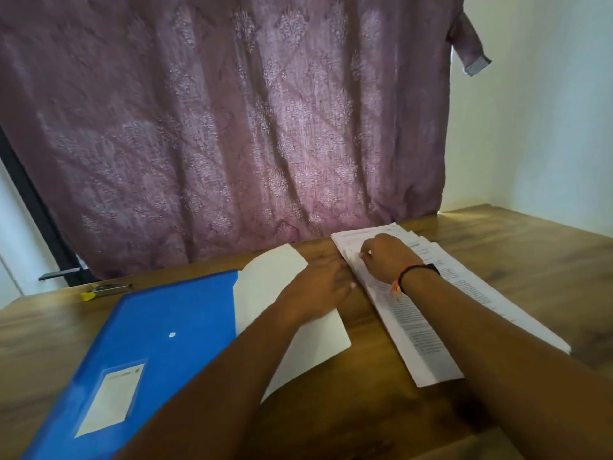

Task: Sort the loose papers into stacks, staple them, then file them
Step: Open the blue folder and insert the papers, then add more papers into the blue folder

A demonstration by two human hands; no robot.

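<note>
A loose pile of printed papers (428,330) lies on the right half of the wooden table (348,410). My right hand (386,258) rests on the far end of the pile, its fingertips pinching the edge of a sheet. My left hand (318,287) lies flat, fingers straight, by the pile's left edge and over the white flap (262,280) of a blue folder (149,340). The folder lies on the left half of the table. A stapler (107,289) with a yellow tip sits at the table's far left edge.
A mauve patterned curtain (232,127) hangs directly behind the table's far edge. White wall (530,127) stands to the right. Bare wood shows at the far right corner and along the near edge between my forearms.
</note>
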